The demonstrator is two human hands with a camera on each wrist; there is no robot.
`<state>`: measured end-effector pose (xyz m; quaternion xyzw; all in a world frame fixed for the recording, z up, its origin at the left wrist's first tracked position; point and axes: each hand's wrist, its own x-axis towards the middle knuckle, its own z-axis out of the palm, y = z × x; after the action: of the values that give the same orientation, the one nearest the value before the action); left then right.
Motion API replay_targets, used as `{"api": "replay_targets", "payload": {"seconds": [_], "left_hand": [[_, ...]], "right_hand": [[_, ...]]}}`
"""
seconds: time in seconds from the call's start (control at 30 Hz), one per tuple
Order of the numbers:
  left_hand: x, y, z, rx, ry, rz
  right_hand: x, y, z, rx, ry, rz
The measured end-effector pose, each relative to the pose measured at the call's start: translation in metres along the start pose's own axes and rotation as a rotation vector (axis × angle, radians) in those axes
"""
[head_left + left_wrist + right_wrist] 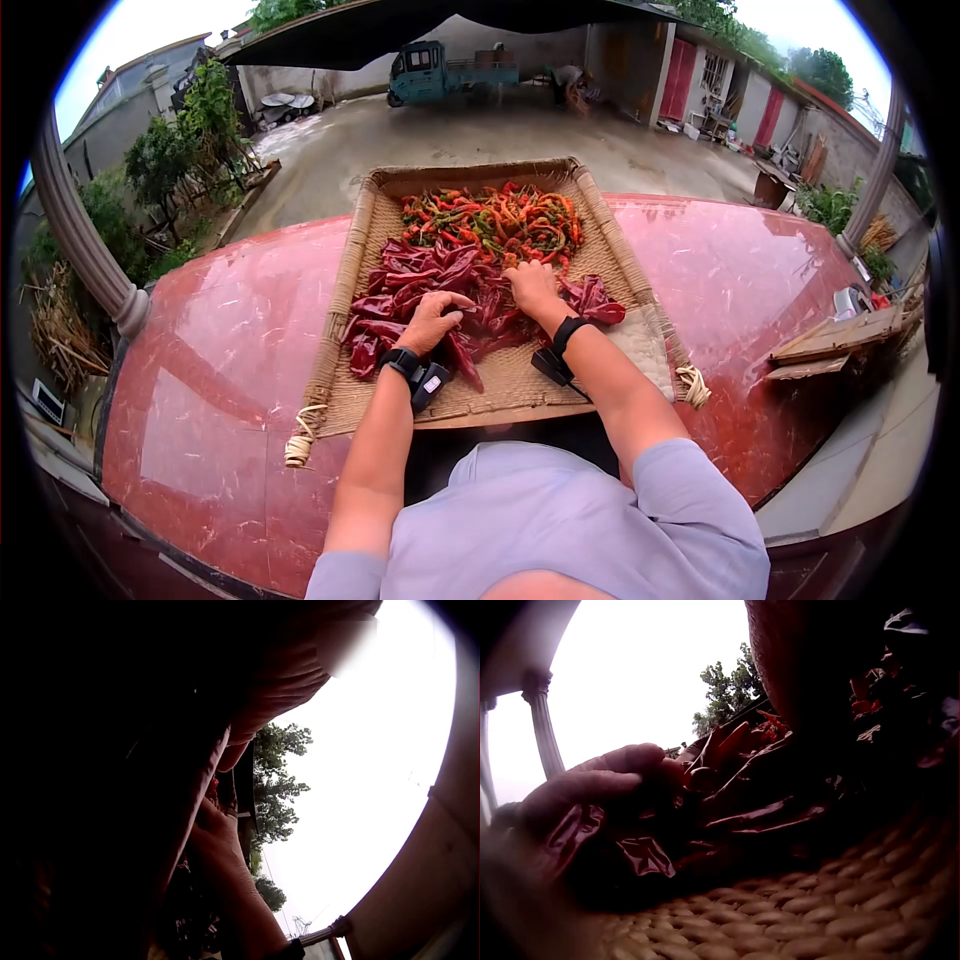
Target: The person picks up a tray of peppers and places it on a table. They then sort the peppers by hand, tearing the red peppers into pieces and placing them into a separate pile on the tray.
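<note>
A shallow woven tray (pixel 335 340) holds a pile of wrinkled dark red dried chili peppers (pixel 410 268). My left hand (pixel 437 318) is at the pile's near side, its fingers curled around a dark red pepper (pixel 463 357) that slants down toward the tray's front. In the right wrist view this left hand (pixel 592 784) shows its fingers pointing into the pile, with shiny peppers (pixel 574 834) beneath. Farther in, my right hand (pixel 533 287) reaches down into the peppers with bent fingers; their tips are hidden, so I cannot tell if they pinch one.
Thinner orange, red and green chilies (pixel 500 222) fill the tray's far part. A pale patch (pixel 640 345) covers its near right corner. The tray stands on a glossy red surface (pixel 220 370). Beyond lie a concrete yard, a blue cargo tricycle (pixel 450 72) and a person bending (pixel 570 85).
</note>
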<state>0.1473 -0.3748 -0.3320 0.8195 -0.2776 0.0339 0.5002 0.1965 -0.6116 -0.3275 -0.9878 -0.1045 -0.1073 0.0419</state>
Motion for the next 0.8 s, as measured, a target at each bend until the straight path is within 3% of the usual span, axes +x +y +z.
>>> {"api": "replay_targets", "payload": {"seconds": [0.1, 0.17, 0.2, 0.4, 0.5, 0.73, 0.8], "left_hand": [[-0.001, 0.003, -0.004, 0.06, -0.052, -0.013], [-0.001, 0.0, -0.004, 0.044, -0.05, -0.017], [-0.001, 0.003, -0.005, 0.051, -0.057, -0.018], [0.002, -0.002, -0.003, -0.005, -0.04, 0.016], [0.001, -0.001, -0.002, -0.028, -0.032, -0.006], [0.003, -0.011, 0.0, 0.033, -0.002, 0.029], [0.005, -0.015, 0.001, 0.005, -0.016, 0.046]], "right_hand": [[0.001, 0.009, -0.007, 0.194, 0.157, 0.111], [-0.003, 0.021, -0.013, 0.406, 0.072, 0.095], [-0.011, 0.021, -0.027, 0.468, 0.036, -0.005], [-0.036, 0.014, -0.021, 0.29, -0.18, -0.261], [-0.044, 0.008, -0.019, 0.349, -0.128, -0.253], [-0.05, 0.028, -0.06, -0.027, 0.405, -0.098], [-0.048, 0.037, -0.071, -0.158, 0.438, 0.011]]}}
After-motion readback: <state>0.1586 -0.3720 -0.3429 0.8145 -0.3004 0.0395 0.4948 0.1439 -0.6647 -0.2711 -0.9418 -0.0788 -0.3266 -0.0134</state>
